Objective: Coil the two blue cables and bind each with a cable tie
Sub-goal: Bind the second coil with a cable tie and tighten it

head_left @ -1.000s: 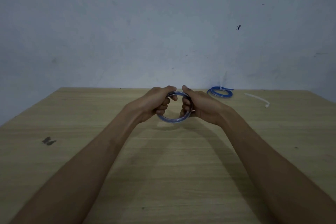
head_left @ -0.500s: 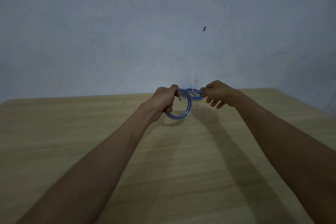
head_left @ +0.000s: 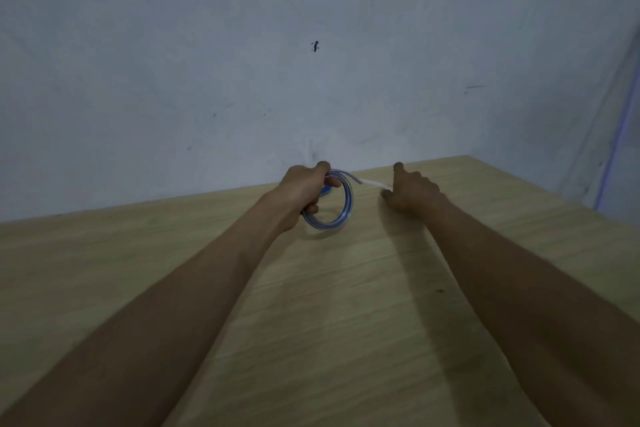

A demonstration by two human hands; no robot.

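Note:
My left hand point(head_left: 304, 189) grips a coiled blue cable point(head_left: 341, 215) and holds the ring upright just above the wooden table point(head_left: 346, 305). A loose end of the coil sticks out at its top right. Behind that hand a bit of the second blue cable point(head_left: 325, 190) shows on the table, mostly hidden. My right hand point(head_left: 412, 196) is down at the table's far side, fingers on a white cable tie point(head_left: 372, 183) that lies there. I cannot tell whether the fingers have closed on the tie.
A pale grey wall point(head_left: 311, 62) rises right behind the table's far edge. The table's right edge point(head_left: 554, 198) runs close to my right arm. A pale vertical strip point(head_left: 616, 135) stands at the far right.
My right hand let go of the coil and went right to the white cable tie. My left hand kept the coil. The view swung to the right.

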